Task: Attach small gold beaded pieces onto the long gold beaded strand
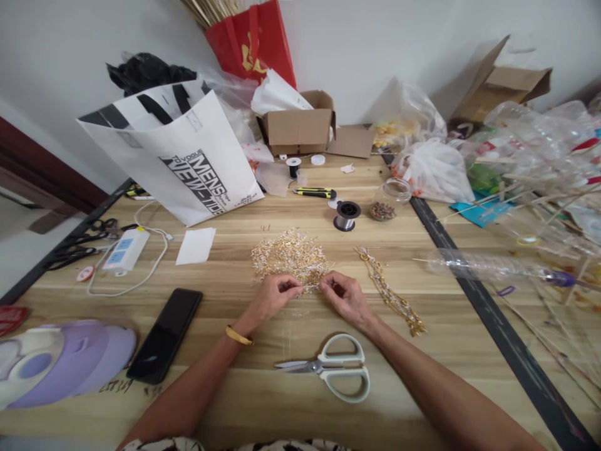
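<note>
Scissors [313, 366] lie toward the bench's [263, 401] near edge; farther in, left hand [275, 295] and right hand [348, 300] press fingertips together, anything pinched too small to tell, at the centrally placed gold pile [288, 257]; light, low pinches should limit scattering.

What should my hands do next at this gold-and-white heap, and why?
Perhaps ease one small piece from the near edge of the gold-and-white heap with your right hand: it and your left hand are both at that edge, and the scissors lie untouched nearer you. Anything pinched is too small to tell.
</note>
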{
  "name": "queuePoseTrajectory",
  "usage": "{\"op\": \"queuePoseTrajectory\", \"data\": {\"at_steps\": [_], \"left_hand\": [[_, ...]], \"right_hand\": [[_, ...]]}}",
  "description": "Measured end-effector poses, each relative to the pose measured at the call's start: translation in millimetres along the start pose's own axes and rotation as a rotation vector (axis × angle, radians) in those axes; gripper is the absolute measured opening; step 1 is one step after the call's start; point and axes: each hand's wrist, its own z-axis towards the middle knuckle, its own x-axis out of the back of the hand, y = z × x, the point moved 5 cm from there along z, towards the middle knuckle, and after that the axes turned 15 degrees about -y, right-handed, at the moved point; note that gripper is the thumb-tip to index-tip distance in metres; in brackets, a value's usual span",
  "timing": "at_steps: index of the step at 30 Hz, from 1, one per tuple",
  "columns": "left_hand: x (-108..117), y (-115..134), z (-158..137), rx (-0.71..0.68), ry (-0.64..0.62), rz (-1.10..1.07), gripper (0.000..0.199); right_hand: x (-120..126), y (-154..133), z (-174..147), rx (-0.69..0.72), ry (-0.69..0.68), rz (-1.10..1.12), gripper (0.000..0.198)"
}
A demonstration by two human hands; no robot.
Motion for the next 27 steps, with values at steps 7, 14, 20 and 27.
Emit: {"op": "queuePoseTrajectory", "data": {"at_steps": [7, 14, 20, 27], "left_hand": [[1.6, -4.0, 0.7, -0.026, -0.025, 0.033, 0.012], [2.9, -1.0, 0.1, -0.067, -0.045, 0.066, 0.015], [4.5, -0.5, -0.6, -0.041, -0.089, 0.027, 0.014], [3.8, -8.0, -0.7, -0.038, -0.141, -0.049, 0.017]], "right_hand": [[0.0, 0.3, -0.1, 0.001, 0.005, -0.020, 0.021], [0.4, -1.3, -0.3, -0.009, 0.015, -0.013, 0.023], [1.2, -1.7, 0.0, -0.014, 0.020, 0.011, 0.023], [0.3, 1.1, -0.7, -0.014, 0.015, 0.024, 0.025]]}}
